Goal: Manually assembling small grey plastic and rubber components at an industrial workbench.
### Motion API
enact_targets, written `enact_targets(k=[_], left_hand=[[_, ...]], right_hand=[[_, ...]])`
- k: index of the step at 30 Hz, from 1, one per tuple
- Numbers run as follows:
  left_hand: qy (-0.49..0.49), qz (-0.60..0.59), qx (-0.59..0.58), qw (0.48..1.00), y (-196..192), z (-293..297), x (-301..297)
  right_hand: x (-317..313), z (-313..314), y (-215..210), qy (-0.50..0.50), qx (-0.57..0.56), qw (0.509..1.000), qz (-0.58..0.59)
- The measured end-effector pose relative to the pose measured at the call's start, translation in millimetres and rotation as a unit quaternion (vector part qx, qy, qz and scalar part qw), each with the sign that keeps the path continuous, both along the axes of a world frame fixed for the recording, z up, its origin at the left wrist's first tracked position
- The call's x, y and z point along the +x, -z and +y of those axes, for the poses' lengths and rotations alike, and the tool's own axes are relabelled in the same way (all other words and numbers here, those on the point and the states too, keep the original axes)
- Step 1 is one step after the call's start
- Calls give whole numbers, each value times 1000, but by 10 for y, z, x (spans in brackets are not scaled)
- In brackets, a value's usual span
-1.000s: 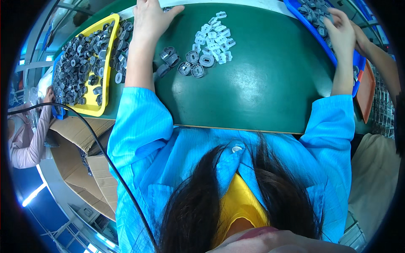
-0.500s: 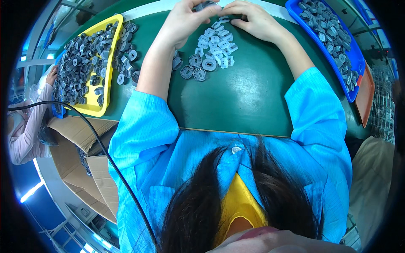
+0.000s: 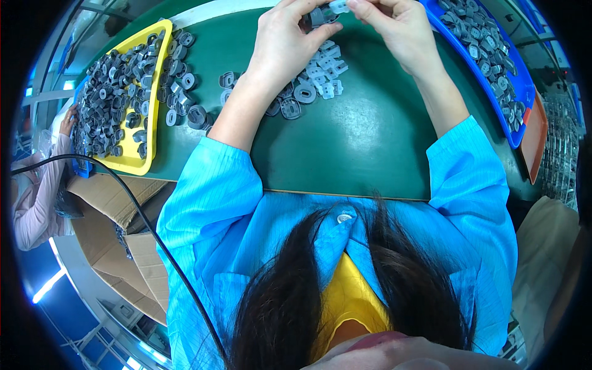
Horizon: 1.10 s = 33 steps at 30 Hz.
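Note:
My left hand (image 3: 287, 43) and my right hand (image 3: 391, 28) meet at the far middle of the green table mat (image 3: 351, 142). The left fingers pinch a dark grey ring-shaped part (image 3: 316, 16). The right fingers hold a small pale grey clip (image 3: 338, 6) against it. Just below the hands lies a loose pile of pale clips (image 3: 324, 71) and dark grey rings (image 3: 296, 98). Both forearms in blue sleeves reach up from the lower edge.
A yellow tray (image 3: 154, 105) heaped with dark grey rings sits at the left, with several spilled beside it. A blue tray (image 3: 515, 105) of grey parts lies at the right. Cardboard boxes (image 3: 111, 209) stand below the table edge. Another person's sleeve (image 3: 37, 197) shows at far left.
My hands were spread apart, left near the yellow tray and right at the blue tray. They came together at the centre and lifted a ring and a clip.

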<state>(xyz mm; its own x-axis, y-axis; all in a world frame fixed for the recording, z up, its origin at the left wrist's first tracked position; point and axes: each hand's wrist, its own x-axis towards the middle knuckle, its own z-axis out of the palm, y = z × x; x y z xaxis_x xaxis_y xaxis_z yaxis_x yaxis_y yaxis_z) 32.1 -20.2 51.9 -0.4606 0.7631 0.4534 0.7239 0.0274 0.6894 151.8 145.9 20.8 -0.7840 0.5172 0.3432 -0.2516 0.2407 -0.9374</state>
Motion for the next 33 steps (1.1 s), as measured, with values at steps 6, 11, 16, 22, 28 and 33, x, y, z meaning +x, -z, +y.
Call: enact_targets(k=[6, 11, 16, 22, 28, 33], left_hand=[[-11, -3, 39, 999, 68, 5, 81], [16, 36, 73, 997, 121, 12, 85], [-12, -9, 69, 998, 98, 16, 125], [8, 66, 110, 992, 119, 5, 114], [44, 105, 90, 989, 109, 19, 158], [60, 77, 84, 992, 116, 0, 75]], right_hand=[[113, -384, -416, 83, 199, 971, -100], [-8, -247, -262, -23, 85, 992, -85], [93, -326, -228, 96, 209, 972, -53], [64, -273, -179, -107, -206, 965, -122], [82, -228, -79, -86, -292, 947, -101], [112, -100, -137, -102, -286, 939, -159]])
